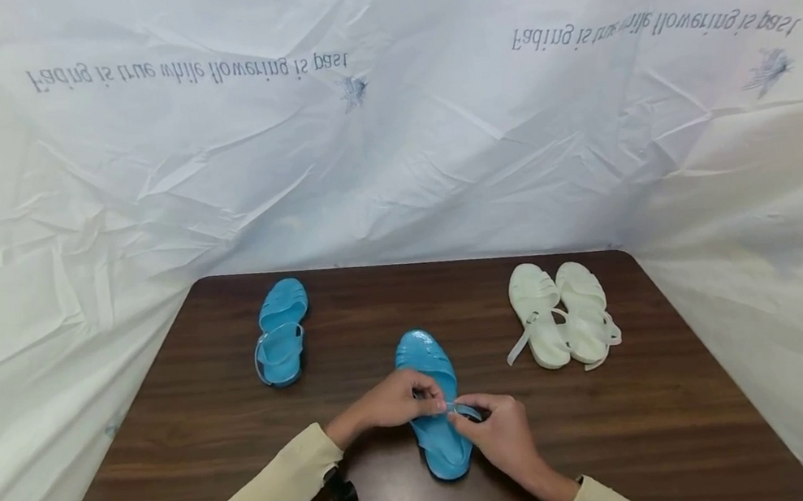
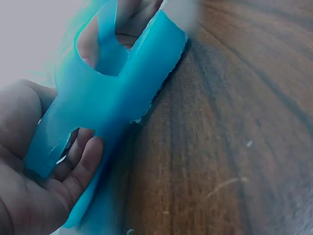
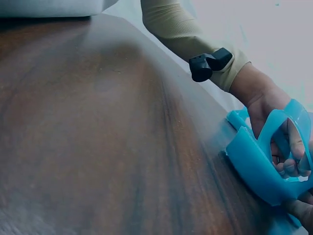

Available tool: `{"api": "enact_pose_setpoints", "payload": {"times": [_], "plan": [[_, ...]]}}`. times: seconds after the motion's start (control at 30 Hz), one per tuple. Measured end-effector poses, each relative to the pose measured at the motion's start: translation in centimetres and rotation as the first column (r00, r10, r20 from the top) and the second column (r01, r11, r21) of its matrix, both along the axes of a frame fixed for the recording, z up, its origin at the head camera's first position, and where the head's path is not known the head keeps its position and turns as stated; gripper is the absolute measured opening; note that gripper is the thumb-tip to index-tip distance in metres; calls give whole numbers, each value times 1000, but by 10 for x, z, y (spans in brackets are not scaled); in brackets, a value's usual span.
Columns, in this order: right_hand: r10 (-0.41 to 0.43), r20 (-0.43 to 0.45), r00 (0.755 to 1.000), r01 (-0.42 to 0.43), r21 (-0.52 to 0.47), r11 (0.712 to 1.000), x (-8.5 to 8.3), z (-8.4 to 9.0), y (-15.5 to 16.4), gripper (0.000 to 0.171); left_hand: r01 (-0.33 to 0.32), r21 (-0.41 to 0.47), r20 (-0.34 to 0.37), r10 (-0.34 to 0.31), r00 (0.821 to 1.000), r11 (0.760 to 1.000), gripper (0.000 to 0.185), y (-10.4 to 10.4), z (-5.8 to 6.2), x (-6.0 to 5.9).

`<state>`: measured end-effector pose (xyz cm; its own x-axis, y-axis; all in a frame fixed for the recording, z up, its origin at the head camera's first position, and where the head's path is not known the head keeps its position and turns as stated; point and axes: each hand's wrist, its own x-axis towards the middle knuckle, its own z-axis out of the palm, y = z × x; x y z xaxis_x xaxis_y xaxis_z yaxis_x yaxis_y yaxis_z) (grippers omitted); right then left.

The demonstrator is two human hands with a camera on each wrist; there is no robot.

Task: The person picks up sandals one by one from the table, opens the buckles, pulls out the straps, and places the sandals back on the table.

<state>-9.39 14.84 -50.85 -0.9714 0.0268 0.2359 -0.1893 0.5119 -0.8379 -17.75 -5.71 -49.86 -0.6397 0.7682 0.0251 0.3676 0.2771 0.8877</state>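
Note:
A blue sandal [image 1: 423,358] lies at the middle of the table, toe pointing away from me. Over its heel part, my left hand [image 1: 397,398] pinches the ankle strap [image 1: 468,412] from the left side. From the right, my right hand [image 1: 499,429] pinches the same strap, the fingertips of both hands close together. The left wrist view shows the heel end of the sandal [image 2: 98,103] and the left hand's fingers about its side opening. In the right wrist view, the left hand shows through the strap loop, and the right hand [image 3: 303,211] is mostly out of frame. The buckle cannot be made out.
Another blue sandal [image 1: 282,304] lies at the back left of the brown table [image 1: 193,436]. A pair of white sandals [image 1: 548,333] lies at the back right, one strap hanging loose. White sheeting [image 1: 392,162] surrounds the table's back and sides. A black wrist camera [image 1: 342,493] hangs beneath the left sleeve.

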Motion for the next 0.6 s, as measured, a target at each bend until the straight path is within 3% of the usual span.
{"api": "enact_pose_setpoints", "payload": {"times": [0.17,0.37,0.6], "plan": [[-26,16,1000,26,-40,999,1,-3,-1,13,-32,4,10,32,999,999,17,-2,1,-1],[-39,19,999,41,-82,996,5,-4,0,12,22,0,52,-22,998,1000,22,-2,4,-1],[-65,42,997,69,-99,993,5,-4,-2,10,-14,-23,167,17,986,1000,24,-8,1,-3]]}}
